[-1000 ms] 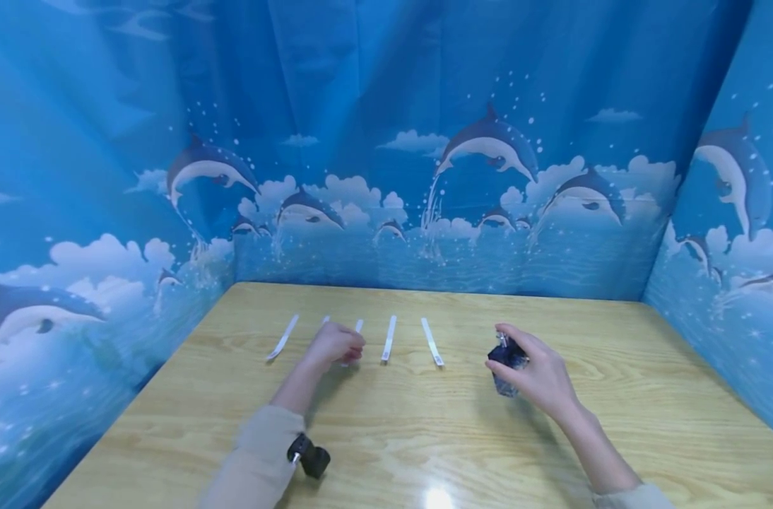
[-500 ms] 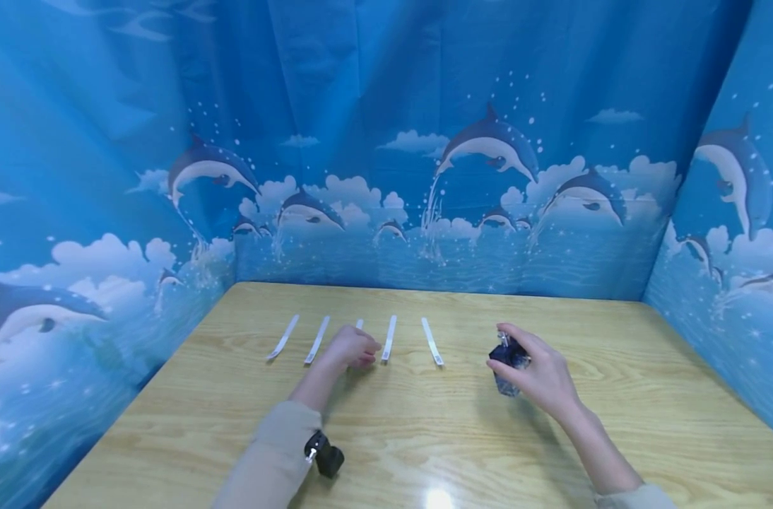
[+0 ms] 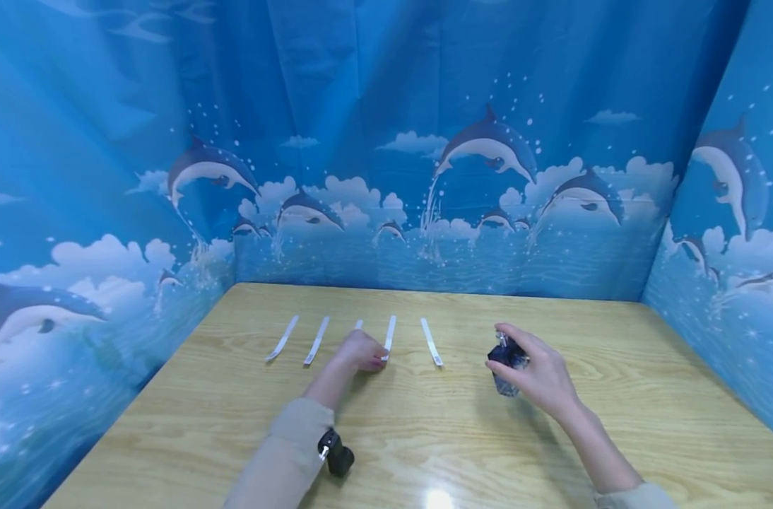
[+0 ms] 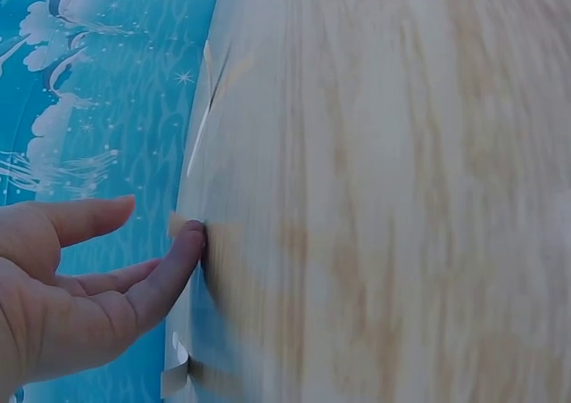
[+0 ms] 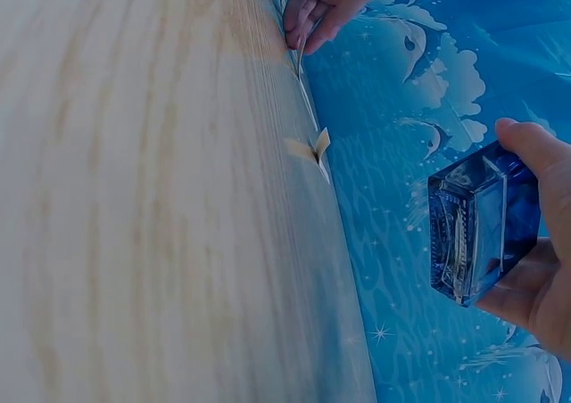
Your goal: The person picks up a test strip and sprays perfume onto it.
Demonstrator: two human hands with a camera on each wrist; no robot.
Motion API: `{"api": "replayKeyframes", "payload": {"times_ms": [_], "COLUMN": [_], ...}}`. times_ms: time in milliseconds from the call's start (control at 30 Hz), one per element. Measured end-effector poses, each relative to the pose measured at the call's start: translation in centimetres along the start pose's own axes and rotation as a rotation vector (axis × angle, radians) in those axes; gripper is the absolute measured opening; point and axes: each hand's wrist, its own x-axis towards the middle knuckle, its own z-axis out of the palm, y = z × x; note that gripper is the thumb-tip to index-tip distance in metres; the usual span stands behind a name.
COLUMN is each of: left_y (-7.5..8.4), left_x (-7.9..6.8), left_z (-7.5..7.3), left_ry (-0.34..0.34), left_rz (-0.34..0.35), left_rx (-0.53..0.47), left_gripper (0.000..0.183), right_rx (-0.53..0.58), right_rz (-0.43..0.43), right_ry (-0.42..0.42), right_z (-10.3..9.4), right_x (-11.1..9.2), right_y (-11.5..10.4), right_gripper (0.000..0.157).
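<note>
My left hand [image 3: 360, 351] is at the near end of a white paper strip [image 3: 390, 334], the second from the right in a row. In the left wrist view a fingertip [image 4: 194, 234] touches the strip's raised end, while the thumb [image 4: 103, 217] stays apart from it. My right hand [image 3: 545, 375] grips a dark blue glass perfume bottle [image 3: 506, 382] above the table, index finger on its sprayer top. The right wrist view shows the bottle's faceted clear base [image 5: 468, 234]. Part of another strip [image 3: 359, 325] lies hidden behind my left hand.
Two more strips, the leftmost one [image 3: 282, 339] and its neighbour [image 3: 316, 341], lie to the left. The rightmost strip [image 3: 432, 342] lies between my hands. All rest on a wooden table [image 3: 425, 424] bordered by a dolphin-print curtain [image 3: 374, 261].
My left hand has moved right, from near the second and third strips to the near end of the fourth, uncovering the second. The right hand and perfume bottle have stayed nearly still.
</note>
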Motion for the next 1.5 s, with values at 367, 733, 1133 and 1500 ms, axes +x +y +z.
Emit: {"api": "replayKeyframes", "payload": {"times_ms": [367,733,1133,1500], "left_y": [1.9,1.8,2.2,2.6], "left_x": [-2.7,-2.3,-3.1,-3.1], "left_z": [0.7,0.7,0.8,0.5], "left_ry": [0.049,0.097,0.122,0.078], "left_rz": [-0.026,-0.052,-0.02,-0.031], "left_rx": [-0.04,-0.047,-0.071,-0.056], "left_gripper": [0.022,0.024,0.043,0.042], "right_rx": [-0.004,-0.004,-0.01,-0.008], "right_rz": [-0.018,-0.024,-0.027,-0.006], "right_ry": [0.006,0.011,0.021,0.01], "right_z": [0.0,-0.1,-0.1,0.0], "right_x": [0.1,0.2,0.1,0.1], "right_y": [0.2,0.6,0.8,0.8], "right_gripper": [0.059,0.061,0.061,0.061]}}
